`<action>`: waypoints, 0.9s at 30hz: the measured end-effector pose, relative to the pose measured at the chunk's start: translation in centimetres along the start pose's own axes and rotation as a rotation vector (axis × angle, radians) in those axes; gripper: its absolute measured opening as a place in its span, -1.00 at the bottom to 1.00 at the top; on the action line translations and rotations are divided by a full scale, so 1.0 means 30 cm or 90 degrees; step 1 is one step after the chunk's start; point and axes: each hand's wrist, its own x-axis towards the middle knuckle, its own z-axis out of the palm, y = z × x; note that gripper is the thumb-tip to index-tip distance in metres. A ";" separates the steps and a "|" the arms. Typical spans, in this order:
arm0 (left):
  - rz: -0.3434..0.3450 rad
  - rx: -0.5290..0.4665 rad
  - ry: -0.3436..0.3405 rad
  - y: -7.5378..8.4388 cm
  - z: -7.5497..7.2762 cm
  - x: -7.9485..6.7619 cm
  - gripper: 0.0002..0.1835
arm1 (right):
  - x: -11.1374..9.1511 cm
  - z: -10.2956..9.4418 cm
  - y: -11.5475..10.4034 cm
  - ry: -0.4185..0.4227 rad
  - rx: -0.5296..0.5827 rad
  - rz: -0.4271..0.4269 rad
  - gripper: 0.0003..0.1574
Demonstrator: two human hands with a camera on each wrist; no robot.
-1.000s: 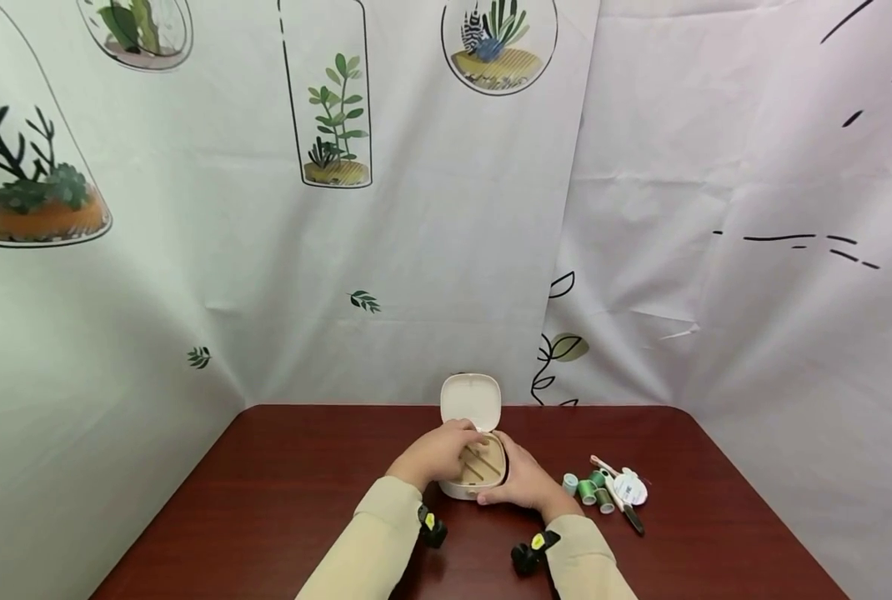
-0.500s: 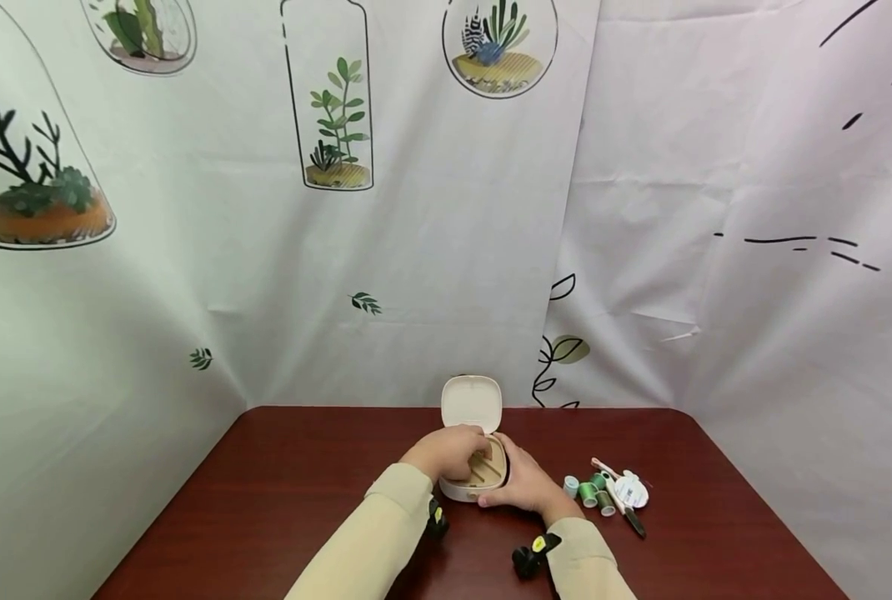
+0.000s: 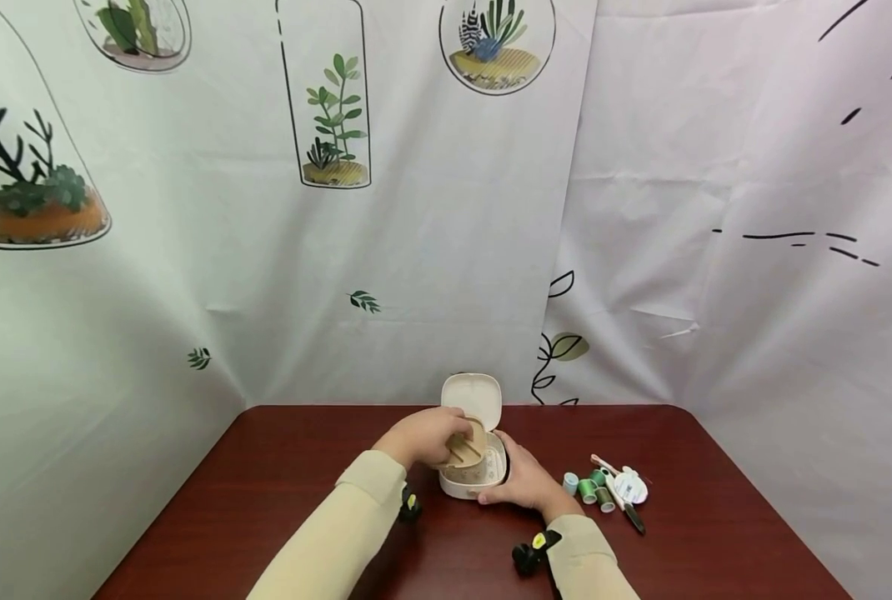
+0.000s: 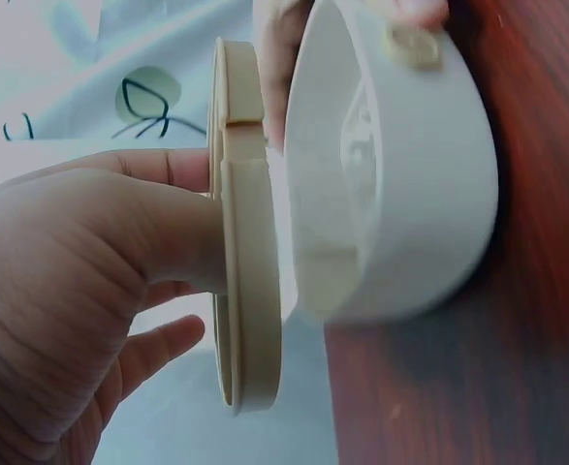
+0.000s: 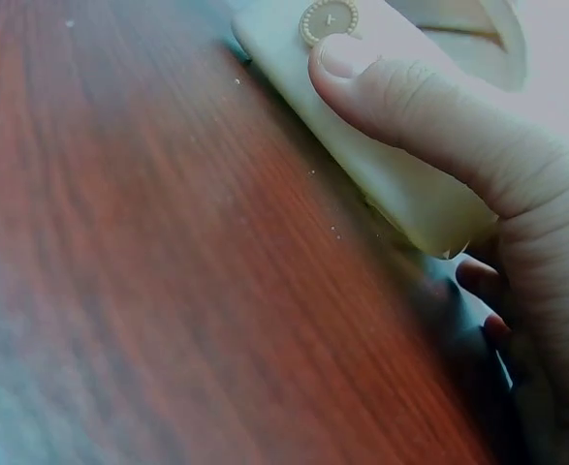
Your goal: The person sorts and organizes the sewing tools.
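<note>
My left hand (image 3: 425,437) pinches a beige divided tray insert (image 3: 467,446), its thumb and fingers inside the insert's walls. The left wrist view shows this insert (image 4: 252,281) lifted just clear of the white box (image 4: 410,184). With its hinged lid (image 3: 472,402) raised at the back, the box (image 3: 461,490) stands on the table, and its patterned white bottom shows. My right hand (image 3: 524,477) grips the box's right side, fingers around the back and thumb at the front wall. In the right wrist view that thumb (image 5: 400,107) presses beside a round button-shaped clasp (image 5: 330,19).
Right of the box lie several thread spools (image 3: 588,492), a white disc (image 3: 630,487) and a white tool with a black end (image 3: 633,518). The dark red table (image 3: 281,483) meets a printed curtain (image 3: 431,250) at its back edge.
My left hand has drawn the beige tray insert up and to the left out of the box, exposing the box's bottom. My right hand has stayed on the box's side.
</note>
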 end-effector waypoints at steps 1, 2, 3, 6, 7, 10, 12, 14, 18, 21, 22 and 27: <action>0.000 0.001 0.004 -0.012 -0.006 -0.013 -0.54 | 0.001 -0.001 0.000 -0.001 0.000 0.003 0.52; 0.002 0.006 0.007 -0.026 -0.010 -0.025 -0.55 | 0.002 -0.002 0.000 0.000 0.002 0.002 0.51; 0.004 0.008 0.013 -0.040 -0.014 -0.039 -0.57 | 0.003 -0.003 0.000 0.001 0.003 0.001 0.51; 0.001 0.015 0.030 -0.089 -0.020 -0.082 -0.61 | 0.006 -0.006 0.000 0.005 0.002 -0.004 0.50; -0.003 0.015 0.032 -0.105 -0.020 -0.097 -0.61 | 0.006 -0.008 0.000 0.006 0.001 -0.005 0.50; -0.023 0.015 0.036 -0.158 -0.014 -0.141 -0.62 | 0.006 -0.011 -0.001 0.009 0.003 -0.001 0.51; -0.039 0.010 0.038 -0.194 -0.005 -0.169 -0.59 | 0.004 -0.012 -0.001 0.008 0.004 0.002 0.51; -0.056 0.004 0.040 -0.229 0.008 -0.198 -0.56 | 0.003 -0.012 -0.003 0.006 0.005 0.004 0.51; -0.082 -0.006 0.045 -0.287 0.035 -0.254 -0.51 | 0.002 -0.011 -0.005 0.005 0.010 0.001 0.50; -0.099 -0.029 0.041 -0.317 0.061 -0.291 -0.48 | 0.002 -0.007 -0.004 0.003 0.009 0.006 0.50; -0.107 -0.037 0.038 -0.326 0.071 -0.302 -0.47 | 0.001 -0.005 -0.004 0.002 0.007 0.010 0.51; -0.135 -0.062 0.029 -0.369 0.132 -0.339 -0.43 | 0.004 0.004 0.001 -0.004 0.006 0.012 0.51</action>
